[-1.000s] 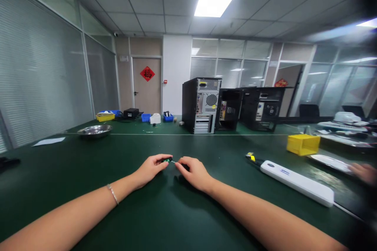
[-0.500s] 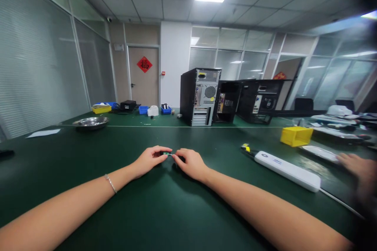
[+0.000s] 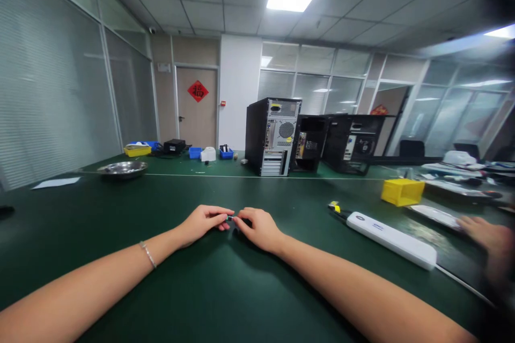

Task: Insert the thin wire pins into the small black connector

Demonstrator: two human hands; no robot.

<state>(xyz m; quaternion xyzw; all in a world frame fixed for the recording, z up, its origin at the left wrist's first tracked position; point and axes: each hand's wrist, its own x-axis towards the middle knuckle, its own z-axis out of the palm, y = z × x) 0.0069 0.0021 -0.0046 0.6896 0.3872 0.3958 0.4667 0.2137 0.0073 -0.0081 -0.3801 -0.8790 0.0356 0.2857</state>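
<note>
Between my hands, above the green tabletop (image 3: 225, 295), is a small green circuit board (image 3: 229, 218), mostly covered by fingers. My left hand (image 3: 205, 225) pinches it between thumb and fingertips. From the right, my right hand (image 3: 259, 228) has its thumb and index finger closed at the board's end; whatever they grip there is too small to make out. The two hands are close together with a narrow gap between the fingertips.
A metal bowl (image 3: 123, 169) and a paper sheet (image 3: 56, 183) lie left. Computer cases (image 3: 276, 136) stand at the back. To the right are a white power strip (image 3: 390, 238), a yellow bin (image 3: 402, 193) and another person's hand (image 3: 480, 230) by a white tray (image 3: 436, 217).
The board has turned between my fingers and shows less of its green face. My hands sit slightly lower in view, as the whole scene has shifted down a little.
</note>
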